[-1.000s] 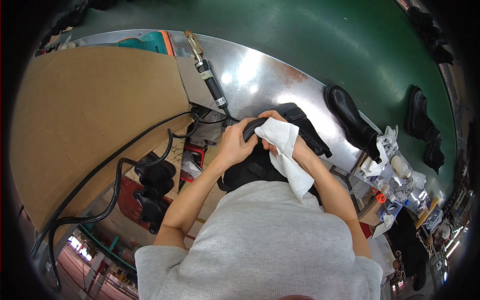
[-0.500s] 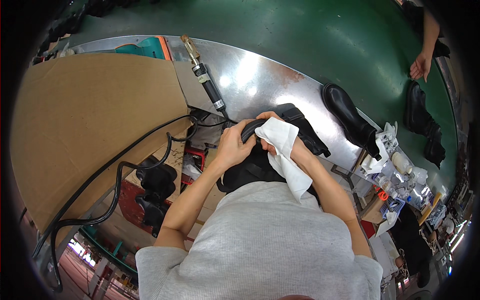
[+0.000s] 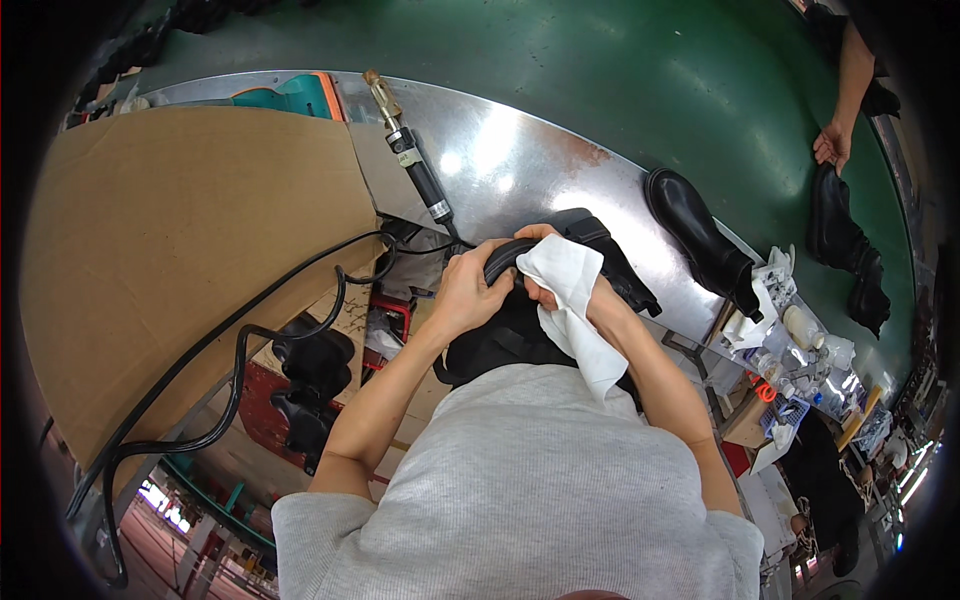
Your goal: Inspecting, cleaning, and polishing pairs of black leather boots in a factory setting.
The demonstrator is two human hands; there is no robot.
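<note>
Just above my lap, a black shoe [image 3: 508,258] with stitching along its edge is tilted on its side between my hands. My left hand [image 3: 467,292] grips it, thumb and fingers pinched round its rounded end. A white cloth [image 3: 566,272] is draped over my right hand [image 3: 540,290]; some of its fingers are hidden under the fabric, pressing it to the shoe. The cloth's loose end hangs onto my forearm. Close beyond my hands lies another black boot [image 3: 615,265] at the metal edge.
A black ankle boot [image 3: 690,225] lies on the metal ledge [image 3: 480,150]. The hand tool [image 3: 410,155] with its black cable is left of it, next to cardboard [image 3: 200,210]. Across the green belt [image 3: 600,70], a co-worker's hand [image 3: 832,145] touches a boot [image 3: 835,215]. Bottles and rags crowd the right.
My right hand and the cloth have shifted slightly to the right along the shoe, baring more stitched edge. The co-worker's hand has come down onto the boot on the belt.
</note>
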